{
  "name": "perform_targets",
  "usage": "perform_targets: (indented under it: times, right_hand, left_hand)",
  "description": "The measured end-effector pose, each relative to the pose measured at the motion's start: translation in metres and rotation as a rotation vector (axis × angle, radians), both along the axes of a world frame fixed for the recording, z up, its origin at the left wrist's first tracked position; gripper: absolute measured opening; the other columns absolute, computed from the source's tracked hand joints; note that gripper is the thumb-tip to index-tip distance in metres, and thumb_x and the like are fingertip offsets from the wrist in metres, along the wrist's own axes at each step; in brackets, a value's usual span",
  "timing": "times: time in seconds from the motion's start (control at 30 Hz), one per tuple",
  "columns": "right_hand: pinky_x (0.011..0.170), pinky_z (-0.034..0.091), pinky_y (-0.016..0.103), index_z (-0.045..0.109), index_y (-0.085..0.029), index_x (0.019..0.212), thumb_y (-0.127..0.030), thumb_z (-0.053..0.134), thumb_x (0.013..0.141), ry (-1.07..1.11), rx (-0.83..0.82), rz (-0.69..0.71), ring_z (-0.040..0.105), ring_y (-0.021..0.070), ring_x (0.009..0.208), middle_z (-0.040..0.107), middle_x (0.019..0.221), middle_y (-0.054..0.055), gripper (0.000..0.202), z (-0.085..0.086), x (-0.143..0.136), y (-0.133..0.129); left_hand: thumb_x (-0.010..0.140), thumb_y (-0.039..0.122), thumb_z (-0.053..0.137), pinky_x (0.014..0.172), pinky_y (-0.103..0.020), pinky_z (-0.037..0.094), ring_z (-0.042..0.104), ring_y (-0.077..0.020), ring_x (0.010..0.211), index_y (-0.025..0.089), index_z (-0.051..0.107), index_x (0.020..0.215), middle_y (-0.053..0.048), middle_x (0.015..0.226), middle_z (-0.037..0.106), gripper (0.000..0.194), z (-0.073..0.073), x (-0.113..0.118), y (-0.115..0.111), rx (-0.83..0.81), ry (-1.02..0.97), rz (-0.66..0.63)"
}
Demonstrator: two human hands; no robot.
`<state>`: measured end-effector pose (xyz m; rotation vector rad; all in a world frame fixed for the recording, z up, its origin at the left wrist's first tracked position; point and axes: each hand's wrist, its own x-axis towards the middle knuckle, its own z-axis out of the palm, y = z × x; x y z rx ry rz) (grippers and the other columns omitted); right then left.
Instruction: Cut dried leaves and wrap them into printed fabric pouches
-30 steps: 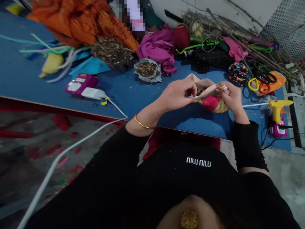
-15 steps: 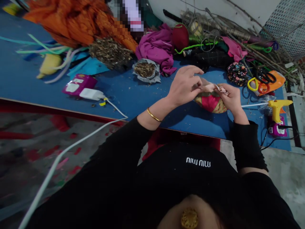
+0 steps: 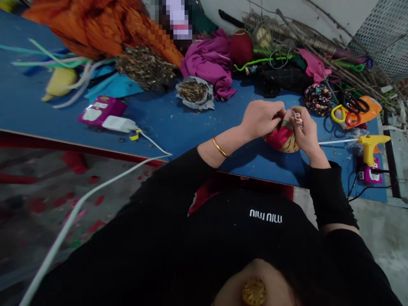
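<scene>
The person wears a black top (image 3: 242, 246) with white "MIU MIU" lettering (image 3: 265, 216) across the chest; a bare gap divides the right sleeve (image 3: 330, 197). A thin gold bangle (image 3: 219, 146) circles the left wrist, and a round, patterned gold ornament (image 3: 253, 291) sits at the neckline.

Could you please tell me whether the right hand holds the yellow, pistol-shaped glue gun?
No, the right hand pinches the rounded, patterned red cloth bundle, while the glue gun lies outside its grip.

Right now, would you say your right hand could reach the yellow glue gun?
Probably yes: nothing bulky shows between the right hand and the yellow glue gun on its right, though that hand is pinching the patterned cloth bundle.
</scene>
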<state>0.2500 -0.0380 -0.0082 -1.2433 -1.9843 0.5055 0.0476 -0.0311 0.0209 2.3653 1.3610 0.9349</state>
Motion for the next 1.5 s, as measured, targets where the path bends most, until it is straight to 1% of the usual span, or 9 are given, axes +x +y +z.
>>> perform_targets:
  times: [0.1,0.23,0.33,0.43,0.53,0.87,1.1,1.37,1.5]
  right_hand:
    - [0.085,0.053,0.037,0.061,-0.028,0.131,-0.057,0.065,0.09,-0.022,0.002,0.015,0.07,0.0282,0.103,0.074,0.116,0.006,0.05,-0.001,-0.004,-0.001]
    - [0.074,0.049,0.033,0.068,-0.026,0.105,-0.047,0.063,0.091,-0.041,-0.04,-0.047,0.064,0.0212,0.076,0.07,0.082,0.001,0.026,0.0,-0.008,-0.003]
    - [0.07,0.047,0.033,0.064,-0.025,0.087,-0.044,0.055,0.096,-0.024,-0.03,-0.051,0.057,0.0182,0.069,0.062,0.073,0.0,0.022,0.003,-0.008,-0.004]
    - [0.073,0.049,0.034,0.061,-0.025,0.083,-0.046,0.054,0.098,-0.035,0.007,-0.031,0.058,0.0192,0.075,0.062,0.078,0.002,0.026,0.005,-0.009,-0.004]
    - [0.08,0.051,0.038,0.061,-0.026,0.089,-0.048,0.055,0.099,-0.061,0.034,-0.01,0.061,0.0224,0.086,0.065,0.093,0.006,0.025,0.005,-0.009,-0.005]
    - [0.089,0.054,0.042,0.056,-0.03,0.136,-0.046,0.054,0.098,-0.08,-0.035,-0.029,0.071,0.0288,0.104,0.074,0.119,0.007,0.041,0.01,-0.022,0.001]
    - [0.083,0.053,0.04,0.065,-0.026,0.126,-0.044,0.08,0.075,-0.232,-0.001,-0.031,0.071,0.0312,0.098,0.077,0.108,0.008,0.056,0.02,-0.065,0.036]
    - [0.073,0.048,0.034,0.072,-0.024,0.111,-0.03,0.056,0.083,-0.108,0.012,-0.03,0.067,0.0224,0.079,0.077,0.091,0.005,0.033,0.004,-0.072,0.043]
    - [0.075,0.049,0.034,0.071,-0.024,0.103,-0.037,0.053,0.089,-0.036,0.058,-0.027,0.066,0.0217,0.08,0.075,0.09,0.004,0.026,0.006,-0.065,0.038]
  left_hand:
    - [0.086,0.024,0.06,0.075,-0.033,0.048,0.069,-0.021,0.081,0.021,0.072,0.086,-0.004,0.081,0.076,0.013,0.004,0.009,0.001,-0.042,-0.061,-0.036]
    - [0.087,0.026,0.063,0.078,-0.032,0.049,0.069,-0.0189,0.08,0.021,0.072,0.097,-0.002,0.085,0.077,0.015,0.014,0.011,-0.002,-0.1,-0.122,-0.09]
    - [0.084,0.033,0.071,0.081,-0.032,0.051,0.07,-0.0201,0.087,0.022,0.067,0.119,-0.003,0.098,0.078,0.037,0.019,-0.005,-0.007,-0.099,-0.094,-0.085]
    - [0.079,0.037,0.076,0.082,-0.034,0.05,0.07,-0.0249,0.094,0.021,0.069,0.109,-0.005,0.101,0.076,0.035,0.016,-0.028,-0.01,-0.065,0.025,-0.027]
    - [0.082,0.03,0.068,0.077,-0.034,0.049,0.068,-0.0233,0.085,0.02,0.069,0.084,-0.005,0.083,0.073,0.009,0.006,-0.04,-0.009,-0.054,0.051,0.006]
    - [0.075,0.019,0.057,0.078,-0.036,0.05,0.067,-0.0226,0.079,0.02,0.072,0.068,-0.004,0.069,0.071,0.017,-0.002,-0.014,0.017,-0.08,-0.082,0.048]
    - [0.075,0.016,0.063,0.075,-0.031,0.053,0.069,-0.0184,0.075,0.017,0.075,0.08,-0.004,0.077,0.077,0.014,-0.001,-0.041,0.04,-0.144,-0.289,-0.014]
    - [0.088,0.022,0.065,0.085,-0.029,0.055,0.077,-0.0195,0.093,0.023,0.073,0.111,-0.002,0.094,0.082,0.024,-0.01,-0.042,0.028,0.044,-0.359,-0.063]
    - [0.103,0.024,0.046,0.09,-0.028,0.058,0.077,-0.0162,0.097,0.019,0.065,0.124,-0.007,0.11,0.08,0.028,-0.019,-0.029,0.02,0.02,-0.646,0.05]
